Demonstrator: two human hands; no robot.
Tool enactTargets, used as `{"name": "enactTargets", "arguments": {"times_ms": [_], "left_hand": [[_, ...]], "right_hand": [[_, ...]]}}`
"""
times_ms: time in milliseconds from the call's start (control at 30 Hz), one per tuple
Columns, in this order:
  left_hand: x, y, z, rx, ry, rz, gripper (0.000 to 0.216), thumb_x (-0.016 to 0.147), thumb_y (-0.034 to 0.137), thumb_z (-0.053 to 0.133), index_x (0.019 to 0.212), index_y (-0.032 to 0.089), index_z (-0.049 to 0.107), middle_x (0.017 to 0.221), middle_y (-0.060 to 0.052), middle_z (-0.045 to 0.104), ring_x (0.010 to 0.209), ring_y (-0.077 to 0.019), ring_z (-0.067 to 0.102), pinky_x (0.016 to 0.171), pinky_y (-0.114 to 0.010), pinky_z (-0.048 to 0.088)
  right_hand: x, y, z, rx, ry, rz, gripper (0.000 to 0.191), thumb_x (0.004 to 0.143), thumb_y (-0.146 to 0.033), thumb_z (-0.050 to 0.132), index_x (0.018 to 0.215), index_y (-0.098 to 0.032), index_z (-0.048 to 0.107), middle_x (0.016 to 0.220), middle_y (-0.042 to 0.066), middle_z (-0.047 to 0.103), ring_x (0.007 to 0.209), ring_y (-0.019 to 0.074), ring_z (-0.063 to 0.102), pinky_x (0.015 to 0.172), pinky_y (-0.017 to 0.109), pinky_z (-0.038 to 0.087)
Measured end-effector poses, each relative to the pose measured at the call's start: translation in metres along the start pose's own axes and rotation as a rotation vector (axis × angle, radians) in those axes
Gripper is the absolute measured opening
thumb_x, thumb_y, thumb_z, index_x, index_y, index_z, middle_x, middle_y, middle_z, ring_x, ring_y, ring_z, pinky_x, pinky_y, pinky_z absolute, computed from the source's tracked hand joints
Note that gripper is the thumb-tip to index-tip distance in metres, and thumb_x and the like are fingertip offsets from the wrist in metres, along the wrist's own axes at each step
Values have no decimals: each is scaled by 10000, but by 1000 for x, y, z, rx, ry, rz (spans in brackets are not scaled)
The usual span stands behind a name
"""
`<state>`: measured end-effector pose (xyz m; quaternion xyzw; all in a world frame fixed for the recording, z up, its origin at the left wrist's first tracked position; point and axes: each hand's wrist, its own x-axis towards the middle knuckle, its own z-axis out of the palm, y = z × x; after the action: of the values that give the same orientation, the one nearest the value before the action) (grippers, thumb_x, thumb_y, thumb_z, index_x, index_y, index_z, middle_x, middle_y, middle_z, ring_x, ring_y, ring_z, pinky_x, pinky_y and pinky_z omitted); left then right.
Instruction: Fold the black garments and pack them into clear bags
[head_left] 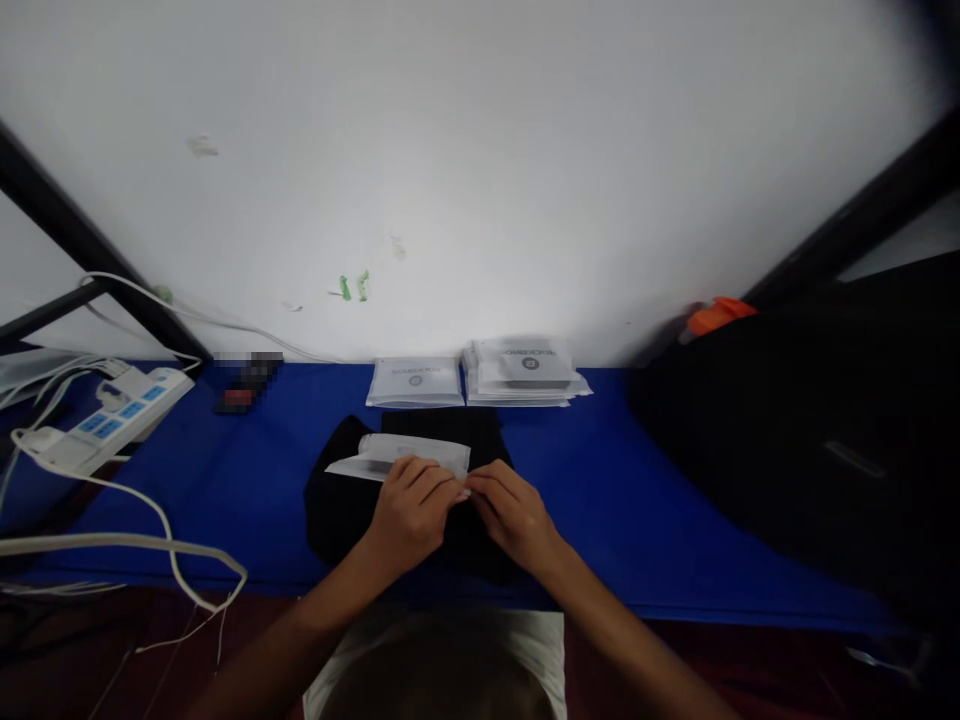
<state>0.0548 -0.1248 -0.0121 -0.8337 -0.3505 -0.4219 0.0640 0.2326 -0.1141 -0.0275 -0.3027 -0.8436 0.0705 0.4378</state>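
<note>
Here, left hand [409,515]: fingers curled, pinching the near edge of the bag [390,455].
Right hand [514,515]: fingers bent, tips meeting the left hand's at the bag's right corner; grip cannot be told.
Bag: pale, flat, lying on the far part of the cloth [337,510].
Cloth: black, folded, mid-table [637,500], under both hands.
Packets [525,370]: two stacks by the wall, beyond the cloth.
Power strip [112,415]: far left, cables trailing.

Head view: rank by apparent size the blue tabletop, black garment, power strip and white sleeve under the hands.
1. blue tabletop
2. black garment
3. power strip and white sleeve: these look about alike, and the sleeve is partly covered, so they are left unranked.
</note>
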Motion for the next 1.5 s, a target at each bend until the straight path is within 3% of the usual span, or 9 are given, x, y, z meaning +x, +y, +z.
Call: {"name": "enactTargets", "arguments": {"times_ms": [167,600,733,833,967,1100,1233,1333,1500], "left_hand": [[-5,-12,-10,58,-72,19,140,929,134,508,904,201,629,855,-40,702,828,-201,600,821,-384,443],[-46,-62,-65,173,0,-100,106,892,108,574,938,198,603,853,-39,694,847,-206,592,795,-362,436],[-44,-52,-61,41,-115,-156,43,891,200,616,926,188,592,919,-57,674,892,-204,603,816,-360,454],[-34,-43,-48,-15,-190,-134,219,871,317,668,1015,171,593,1003,-85,664,927,-217,604,796,-356,469],[-16,-36,-29,16,-279,-64,77,922,210,571,975,176,617,938,-59,683,868,-201,610,753,-343,470],[-3,-33,-20,26,-231,-63,90,916,144,535,881,173,613,858,-39,685,786,-186,612,710,-330,474],[1,-33,-20,51,-177,-85,99,901,129,525,881,175,611,853,-42,683,793,-193,621,708,-332,489],[0,-34,-23,97,-145,-88,128,902,111,507,909,178,615,878,-47,688,815,-197,627,729,-338,501],[-2,-37,-24,88,-158,-106,136,910,124,504,914,179,628,889,-55,698,830,-198,640,744,-343,532]], "right_hand": [[-2,2,-2,33,-10,24,222,938,-83,454,1030,-215,608,876,70,638,782,180,617,647,299,548],[-8,35,-37,-22,159,160,116,911,-130,578,891,-230,635,801,24,671,740,171,660,665,288,546],[-17,38,-39,22,36,165,117,924,-134,558,946,-224,630,866,42,667,793,175,661,690,290,552],[-21,41,-41,39,-48,134,152,931,-127,533,1001,-222,628,918,59,669,853,186,657,727,315,561],[-21,35,-46,-7,-69,94,234,929,-83,468,1042,-215,626,948,80,679,883,204,647,742,368,566],[-15,7,-41,-24,-47,-24,344,898,-35,439,1159,-198,593,1040,110,685,964,218,646,789,390,574],[-2,-22,-11,-86,-224,-121,531,852,15,394,1347,-154,485,1250,154,623,1194,244,567,966,423,526],[10,-28,15,-209,-414,16,650,771,21,438,1415,-59,396,1334,221,545,1267,301,503,1046,464,461],[24,-19,39,-457,-652,226,570,791,-16,496,1357,-79,461,1183,216,637,1031,302,648,842,406,555]]}}
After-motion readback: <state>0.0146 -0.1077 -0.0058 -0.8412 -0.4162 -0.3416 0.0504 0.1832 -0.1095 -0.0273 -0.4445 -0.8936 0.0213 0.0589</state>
